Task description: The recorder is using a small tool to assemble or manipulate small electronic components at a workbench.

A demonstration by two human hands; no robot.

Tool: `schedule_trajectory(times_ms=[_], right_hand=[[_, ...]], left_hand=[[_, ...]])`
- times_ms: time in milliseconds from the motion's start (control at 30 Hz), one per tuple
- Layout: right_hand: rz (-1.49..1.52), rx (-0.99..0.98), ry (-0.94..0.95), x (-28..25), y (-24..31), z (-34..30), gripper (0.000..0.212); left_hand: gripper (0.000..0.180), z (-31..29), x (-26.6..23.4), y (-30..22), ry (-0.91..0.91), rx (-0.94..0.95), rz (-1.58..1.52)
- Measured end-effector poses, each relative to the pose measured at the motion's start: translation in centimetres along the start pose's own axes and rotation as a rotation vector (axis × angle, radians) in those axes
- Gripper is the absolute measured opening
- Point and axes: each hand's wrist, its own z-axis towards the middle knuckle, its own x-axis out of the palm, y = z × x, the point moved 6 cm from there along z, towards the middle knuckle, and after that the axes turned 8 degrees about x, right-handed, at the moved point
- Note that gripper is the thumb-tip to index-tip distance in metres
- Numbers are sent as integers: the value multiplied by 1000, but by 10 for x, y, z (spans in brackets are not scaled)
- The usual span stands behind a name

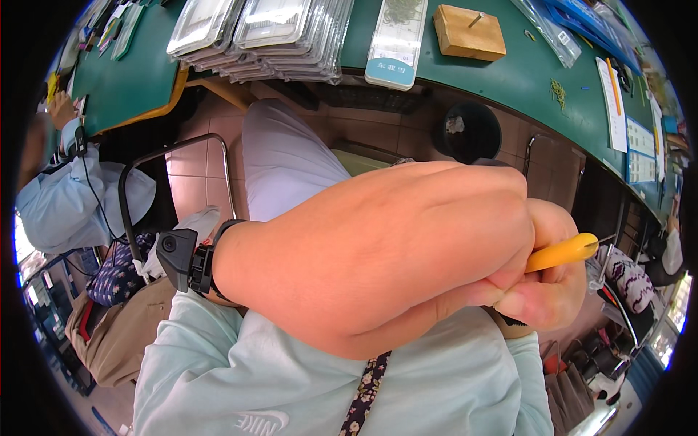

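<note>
Before the green table point(509, 73) and in front of a pale shirt point(313, 363), the left hand point(429, 240) is hiding part of the right hand point(560, 294), both with fingers bent; a yellow tool point(558, 253) is sticking out between them, though I cannot tell which fingers are gripping it. It is looking light, stiff and perhaps slippery, its thick handle offering a safer hold than the thin metal pin point(606, 238).

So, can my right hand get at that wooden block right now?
Probably not as is: your right hand is curled at the yellow-handled tool, beside your left hand, and the wooden block sits farther off on the green table.
</note>
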Motion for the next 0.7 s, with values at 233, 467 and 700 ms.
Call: schedule_trajectory(times_ms=[233, 467, 700], right_hand=[[-206, -262, -102, 0, 11, -1, 9], [-529, -229, -26, 3, 17, -3, 22], [-743, -209, -159, 2, 22, -9, 21]], left_hand=[[8, -3, -1, 7, 62, -53, -6], [8, -8, -6, 13, 22, -143, -69], [9, -4, -8, 13, -1, -126, -19]])
